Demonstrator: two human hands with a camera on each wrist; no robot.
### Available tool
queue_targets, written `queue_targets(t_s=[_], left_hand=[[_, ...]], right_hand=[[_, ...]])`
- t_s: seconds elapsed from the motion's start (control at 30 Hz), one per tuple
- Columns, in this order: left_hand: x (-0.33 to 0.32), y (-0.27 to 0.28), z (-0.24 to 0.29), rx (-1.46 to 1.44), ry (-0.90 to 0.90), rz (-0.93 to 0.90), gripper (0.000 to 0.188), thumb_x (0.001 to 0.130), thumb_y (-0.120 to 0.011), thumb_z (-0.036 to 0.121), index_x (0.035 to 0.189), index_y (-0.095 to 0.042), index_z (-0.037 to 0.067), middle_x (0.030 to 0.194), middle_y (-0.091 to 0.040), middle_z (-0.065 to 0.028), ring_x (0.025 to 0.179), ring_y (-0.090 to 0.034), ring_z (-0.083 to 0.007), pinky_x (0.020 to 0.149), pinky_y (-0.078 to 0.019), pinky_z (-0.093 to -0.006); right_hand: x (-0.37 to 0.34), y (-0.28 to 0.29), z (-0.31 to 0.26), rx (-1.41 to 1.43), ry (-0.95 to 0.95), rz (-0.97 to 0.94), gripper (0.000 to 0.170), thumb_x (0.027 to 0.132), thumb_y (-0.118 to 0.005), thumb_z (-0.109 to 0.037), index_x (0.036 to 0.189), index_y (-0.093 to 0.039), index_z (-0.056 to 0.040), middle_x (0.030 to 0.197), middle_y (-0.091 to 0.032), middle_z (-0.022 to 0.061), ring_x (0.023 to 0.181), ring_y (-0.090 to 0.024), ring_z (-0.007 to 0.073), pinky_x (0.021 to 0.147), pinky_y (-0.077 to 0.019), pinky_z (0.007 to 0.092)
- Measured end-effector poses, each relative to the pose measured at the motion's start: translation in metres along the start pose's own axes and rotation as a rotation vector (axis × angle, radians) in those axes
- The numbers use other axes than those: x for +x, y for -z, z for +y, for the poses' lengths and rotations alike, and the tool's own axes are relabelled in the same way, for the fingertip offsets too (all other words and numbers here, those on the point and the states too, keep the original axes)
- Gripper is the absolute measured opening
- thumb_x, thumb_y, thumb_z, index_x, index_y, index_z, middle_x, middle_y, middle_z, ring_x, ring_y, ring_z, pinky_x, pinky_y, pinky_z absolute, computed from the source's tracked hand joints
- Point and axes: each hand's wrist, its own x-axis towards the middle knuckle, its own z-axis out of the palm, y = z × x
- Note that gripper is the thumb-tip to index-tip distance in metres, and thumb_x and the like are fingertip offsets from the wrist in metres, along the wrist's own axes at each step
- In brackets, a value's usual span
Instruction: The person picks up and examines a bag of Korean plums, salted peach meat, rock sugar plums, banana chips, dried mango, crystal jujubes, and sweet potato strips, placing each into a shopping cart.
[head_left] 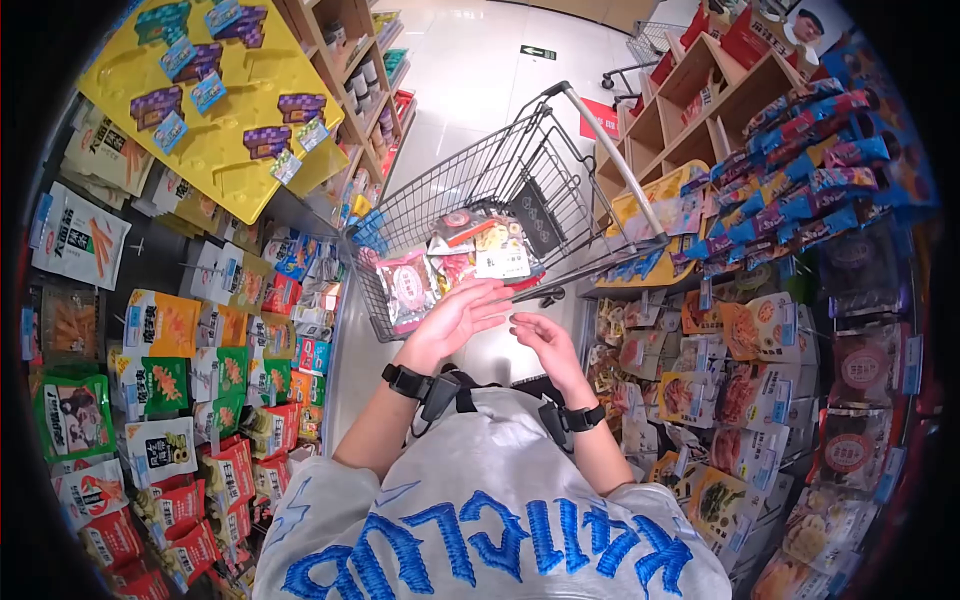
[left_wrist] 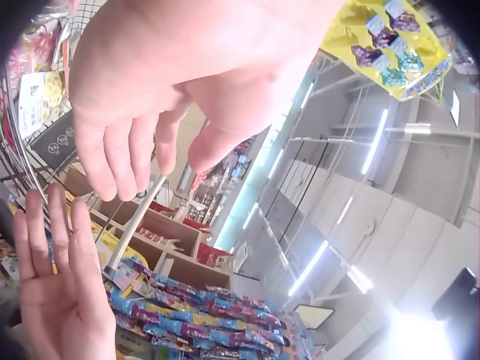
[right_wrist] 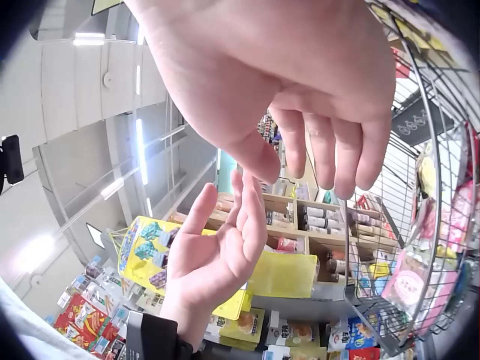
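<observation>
My left hand (head_left: 457, 322) is raised in front of the body, its fingers loosely extended and nothing in it. Facing it, my right hand (head_left: 548, 345) also holds nothing, its fingers relaxed and slightly bent. A gap separates the two hands in the head view. Just beyond them stands a wire shopping cart (head_left: 440, 190), turned at an angle in the aisle. Several snack packets lie in the cart, among them a pink and silver bag (head_left: 406, 290) and a pack with a white label (head_left: 503, 262). The cart's handle bar (head_left: 620, 160) lies to the right.
Hanging snack bags (head_left: 160, 385) line the left rack, below a yellow display tray (head_left: 235, 120). More packets (head_left: 760, 400) fill the right rack, with blue and purple packs (head_left: 800, 170) above. Wooden shelves (head_left: 690, 100) stand behind. Another cart (head_left: 650, 45) is farther back on the white floor (head_left: 460, 50).
</observation>
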Motion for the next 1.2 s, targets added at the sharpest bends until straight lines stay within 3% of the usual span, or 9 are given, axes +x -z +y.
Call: queue_targets(t_s=[0.17, 0.47, 0.67, 0.73, 0.8, 0.83, 0.93, 1.03, 1.2], left_hand=[[-0.008, 0.080, 0.023, -0.236, -0.085, 0.259, 0.032, 0.094, -0.059, 0.020, 0.122, -0.054, 0.005, 0.120, -0.063, -0.0129, 0.106, -0.062, -0.0238, 0.094, -0.0502, -0.0392], [0.033, 0.187, 0.011, -0.404, -0.128, 0.660, 0.031, 0.092, -0.060, 0.020, 0.118, -0.053, 0.006, 0.121, -0.060, -0.0116, 0.111, -0.058, -0.0236, 0.092, -0.0499, -0.0368], [0.076, 0.254, -0.015, -0.065, -0.109, 1.020, 0.037, 0.091, -0.056, 0.012, 0.126, -0.051, 0.001, 0.110, -0.057, -0.0085, 0.097, -0.057, -0.0187, 0.081, -0.0523, -0.0319], [0.086, 0.287, -0.023, 0.039, -0.007, 1.111, 0.041, 0.092, -0.053, 0.013, 0.130, -0.050, -0.003, 0.118, -0.058, -0.0145, 0.106, -0.058, -0.0239, 0.088, -0.0507, -0.0355], [0.095, 0.324, -0.046, 0.319, -0.071, 1.273, 0.044, 0.093, -0.051, 0.015, 0.133, -0.049, -0.004, 0.128, -0.056, -0.0207, 0.117, -0.056, -0.0297, 0.097, -0.0461, -0.0377], [0.096, 0.340, -0.051, 0.438, -0.011, 1.279, 0.047, 0.094, -0.048, 0.018, 0.135, -0.048, -0.004, 0.135, -0.054, -0.0241, 0.124, -0.053, -0.0342, 0.104, -0.0412, -0.0382], [0.102, 0.370, -0.064, 0.754, 0.132, 1.345, 0.046, 0.093, -0.047, 0.018, 0.134, -0.049, -0.003, 0.132, -0.056, -0.0245, 0.124, -0.053, -0.0367, 0.104, -0.0410, -0.0391], [0.110, 0.392, -0.071, 0.793, 0.161, 1.314, 0.048, 0.093, -0.046, 0.021, 0.134, -0.049, -0.003, 0.131, -0.056, -0.0255, 0.123, -0.053, -0.0390, 0.104, -0.0410, -0.0401], [0.123, 0.397, -0.071, 0.765, 0.218, 1.220, 0.059, 0.088, -0.057, 0.019, 0.141, -0.041, -0.002, 0.127, -0.058, -0.0274, 0.121, -0.055, -0.0377, 0.102, -0.0436, -0.0401]], right_hand=[[0.042, -0.029, 0.004, 0.007, -0.103, -0.039, 0.031, 0.092, -0.061, -0.005, 0.122, -0.060, 0.0011, 0.115, -0.066, 0.0070, 0.103, -0.062, 0.0128, 0.092, -0.0476, 0.0280], [0.184, -0.048, 0.050, -0.068, -0.240, -0.242, 0.025, 0.093, -0.063, -0.009, 0.116, -0.062, 0.0009, 0.103, -0.068, 0.0046, 0.096, -0.062, 0.0111, 0.086, -0.0483, 0.0255], [0.287, -0.044, 0.165, -0.515, -0.341, -0.463, 0.036, 0.089, -0.065, -0.015, 0.119, -0.060, 0.0042, 0.102, -0.069, 0.0109, 0.092, -0.065, 0.0156, 0.083, -0.0512, 0.0292], [0.314, -0.042, 0.198, -0.595, -0.392, -0.483, 0.035, 0.087, -0.065, -0.018, 0.115, -0.063, 0.0039, 0.097, -0.070, 0.0127, 0.082, -0.065, 0.0172, 0.071, -0.0520, 0.0304], [0.334, -0.040, 0.224, -0.627, -0.418, -0.451, 0.034, 0.080, -0.067, -0.023, 0.104, -0.070, 0.0014, 0.091, -0.072, 0.0162, 0.086, -0.070, 0.0238, 0.078, -0.0533, 0.0348], [0.344, -0.039, 0.241, -0.657, -0.454, -0.452, 0.034, 0.079, -0.067, -0.022, 0.103, -0.070, 0.0019, 0.090, -0.072, 0.0165, 0.084, -0.070, 0.0249, 0.077, -0.0533, 0.0355], [0.363, -0.041, 0.279, -0.731, -0.532, -0.408, 0.034, 0.079, -0.066, -0.021, 0.104, -0.070, 0.0018, 0.091, -0.072, 0.0180, 0.086, -0.070, 0.0272, 0.079, -0.0531, 0.0356], [0.362, -0.052, 0.301, -0.654, -0.506, -0.310, 0.044, 0.080, -0.064, -0.016, 0.119, -0.062, 0.0040, 0.110, -0.069, 0.0188, 0.103, -0.067, 0.0267, 0.089, -0.0508, 0.0336], [0.355, -0.056, 0.319, -0.531, -0.629, -0.330, 0.050, 0.082, -0.067, -0.011, 0.127, -0.055, 0.0071, 0.115, -0.066, 0.0166, 0.106, -0.063, 0.0222, 0.091, -0.0487, 0.0307]])
